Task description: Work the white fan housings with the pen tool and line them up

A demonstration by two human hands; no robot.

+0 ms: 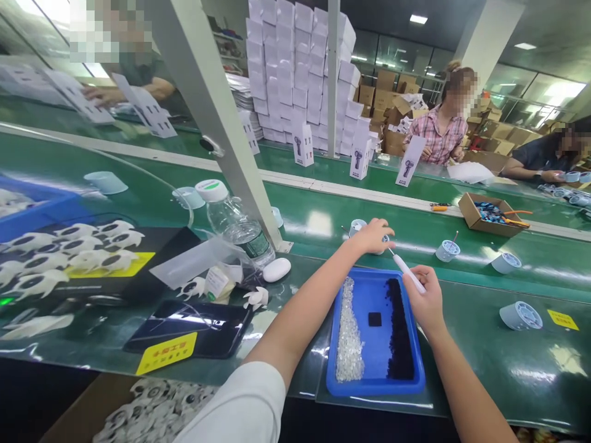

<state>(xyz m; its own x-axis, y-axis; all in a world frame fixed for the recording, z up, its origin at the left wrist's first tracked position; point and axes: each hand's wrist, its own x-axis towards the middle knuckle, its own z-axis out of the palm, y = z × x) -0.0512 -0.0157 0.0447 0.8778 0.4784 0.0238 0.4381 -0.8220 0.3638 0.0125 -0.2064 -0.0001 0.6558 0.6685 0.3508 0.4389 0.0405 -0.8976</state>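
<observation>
My left hand [373,235] reaches out over the green conveyor belt [415,231] and curls around a small round pale-blue part [384,244] lying there. My right hand [425,301] grips a thin white pen-like tool [407,271], whose tip points toward that part. Below both hands sits a blue tray [375,384] holding a strip of tiny clear pieces [348,332] on its left and a strip of small black pieces [399,329] on its right.
More round parts [447,250] lie along the belt, and one more [521,315] sits on the bench. A water bottle [233,221], a slanted metal post [217,117], white fan blades [69,249], stacked white boxes [295,67] and an open cardboard box [490,213] stand around. Three people work across the belt.
</observation>
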